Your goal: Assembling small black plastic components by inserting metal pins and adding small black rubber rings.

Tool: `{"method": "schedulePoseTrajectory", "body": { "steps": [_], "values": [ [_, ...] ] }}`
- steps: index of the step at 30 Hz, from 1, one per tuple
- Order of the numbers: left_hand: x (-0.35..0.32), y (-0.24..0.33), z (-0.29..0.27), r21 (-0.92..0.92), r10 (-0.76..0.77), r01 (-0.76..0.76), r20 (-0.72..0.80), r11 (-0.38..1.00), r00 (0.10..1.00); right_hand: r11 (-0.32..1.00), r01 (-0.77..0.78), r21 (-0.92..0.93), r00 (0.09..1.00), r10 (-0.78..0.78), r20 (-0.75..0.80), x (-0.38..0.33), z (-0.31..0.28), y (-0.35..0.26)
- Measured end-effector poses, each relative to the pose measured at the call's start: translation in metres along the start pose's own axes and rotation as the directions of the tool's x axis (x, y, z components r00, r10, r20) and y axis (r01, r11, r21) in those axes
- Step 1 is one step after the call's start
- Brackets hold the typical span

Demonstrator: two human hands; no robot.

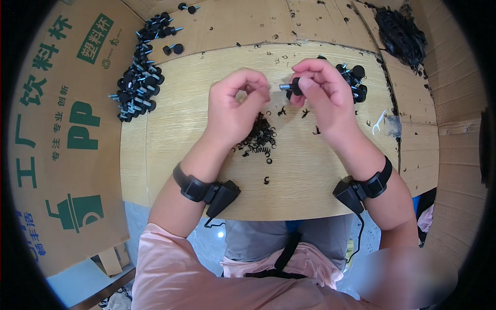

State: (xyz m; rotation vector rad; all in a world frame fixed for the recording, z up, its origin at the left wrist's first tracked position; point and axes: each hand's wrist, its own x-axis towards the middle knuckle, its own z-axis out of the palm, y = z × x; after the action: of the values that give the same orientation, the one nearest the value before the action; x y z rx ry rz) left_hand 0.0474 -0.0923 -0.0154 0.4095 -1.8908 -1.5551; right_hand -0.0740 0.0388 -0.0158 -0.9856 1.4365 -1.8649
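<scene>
Your right hand (328, 93) holds a knob (296, 86) by its black head, the fingers (311, 89) pinching it with the metal stud pointing bare toward your left hand (232, 106); that grip seems chosen to leave the stud within reach. The left hand hovers just beside the stud's tip, not touching it, its fingers curled with thumb and forefinger close together, though I cannot tell whether they pinch anything. You have both hands over the middle of the desk (186, 98), with the scraps (261, 134) piled near and partly behind your left wrist, perhaps because bits drop there most readily. The right heap (357, 72) of knobs sits just beyond your right hand, probably for an easy pick, while the left heap (139, 90) runs along the cardboard wall (98, 155), well apart from your left arm. For moving, your widest open room lies between that heap and your left forearm, with more toward you between the forearms, where a stray ring (266, 180) lies. On the right, mind the dark seam (393, 93) where desk meets cardboard, and the cord (361, 237) hanging from your wrist band (380, 178) past the near edge
</scene>
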Motion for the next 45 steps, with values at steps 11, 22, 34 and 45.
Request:
{"method": "schedulePoseTrajectory", "body": {
  "steps": [11,22,34,45],
  "values": [
    [0.000,-0.013,-0.017,-0.086,0.232,-0.223,0.119,0.971,0.965,0.990,-0.112,-0.086,0.993,0.108,-0.053,-0.001,0.002,-0.009],
    [-0.004,-0.003,0.000,-0.045,-0.022,0.029,0.161,0.999,0.987,0.994,-0.061,-0.092,0.998,0.059,-0.021,-0.002,0.004,-0.003],
    [-0.003,-0.004,-0.002,0.084,-0.027,0.009,0.212,0.996,0.977,0.991,-0.078,-0.112,0.997,0.079,0.003,-0.002,0.003,0.000],
    [0.000,-0.009,0.002,0.006,0.080,-0.081,0.125,0.997,0.989,0.999,0.026,-0.032,1.000,-0.026,0.016,-0.002,0.002,0.005]
  ]
}}
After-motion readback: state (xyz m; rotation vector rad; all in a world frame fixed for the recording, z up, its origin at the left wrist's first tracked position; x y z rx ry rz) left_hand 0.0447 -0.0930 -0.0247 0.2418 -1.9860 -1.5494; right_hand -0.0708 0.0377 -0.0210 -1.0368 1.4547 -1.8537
